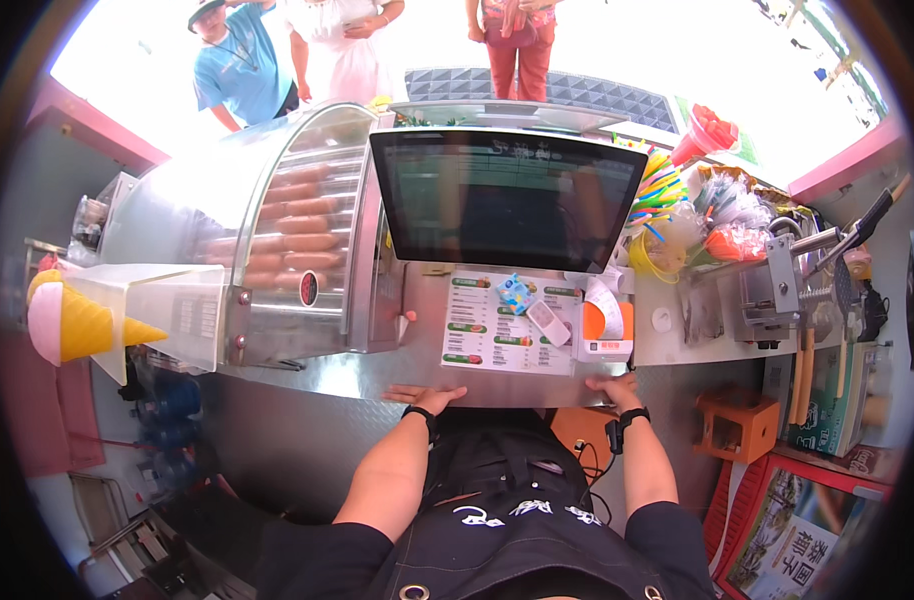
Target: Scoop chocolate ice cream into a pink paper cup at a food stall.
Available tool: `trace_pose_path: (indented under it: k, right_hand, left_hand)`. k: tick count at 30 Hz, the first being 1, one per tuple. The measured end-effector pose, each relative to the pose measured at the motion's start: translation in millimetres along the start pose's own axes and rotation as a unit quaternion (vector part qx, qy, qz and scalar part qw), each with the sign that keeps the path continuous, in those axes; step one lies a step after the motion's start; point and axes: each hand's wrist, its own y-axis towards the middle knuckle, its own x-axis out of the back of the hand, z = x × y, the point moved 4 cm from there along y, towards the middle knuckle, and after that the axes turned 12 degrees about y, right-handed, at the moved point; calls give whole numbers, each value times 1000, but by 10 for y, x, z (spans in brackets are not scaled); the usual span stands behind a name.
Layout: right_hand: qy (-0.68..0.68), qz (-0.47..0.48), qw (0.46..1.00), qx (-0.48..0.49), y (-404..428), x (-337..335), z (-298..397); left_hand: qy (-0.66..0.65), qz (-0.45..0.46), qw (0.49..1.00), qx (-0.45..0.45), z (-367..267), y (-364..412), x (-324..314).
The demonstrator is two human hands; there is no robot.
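Note:
My left hand [427,397] rests on the front edge of the metal counter [528,391], its thumb spread from the fingers and nothing held. At the same edge, farther right, my right hand [616,390] lies with its thumb apart, also without an object. Just beyond it stands an orange and white receipt printer [605,350] with a curled paper strip [605,304] coming out. Between and beyond my hands, a printed menu sheet [472,358] lies flat. On the sheet are a small blue packet [514,294] and a white handheld device [548,324].
A large touchscreen monitor [509,199] stands behind the menu. Sausages [307,241] lie inside a glass-covered roller grill to the left, near an ice-cream cone model [89,315]. Colourful straws [656,187] and a lever press [785,274] are to the right. Several people [243,67] stand outside.

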Motion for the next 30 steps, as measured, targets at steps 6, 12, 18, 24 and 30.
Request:
trace_pose_path:
  k: [6,12,18,24,30]
  right_hand:
    - [-37,-71,995,58,253,121,-182]
    - [-52,18,998,24,-147,-281,35]
    - [-23,-27,999,15,5,48,-81]
    - [-3,-36,999,10,-12,27,-26]
    - [-26,-52,998,31,178,47,-118]
  left_hand:
    - [33,-81,995,52,212,466,-194]
    - [-77,-8,979,-190,1172,1699,-752]
    - [35,-57,998,-21,420,907,-484]
    - [54,-58,997,-26,413,988,-479]
    - [88,-29,995,-23,401,901,-414]
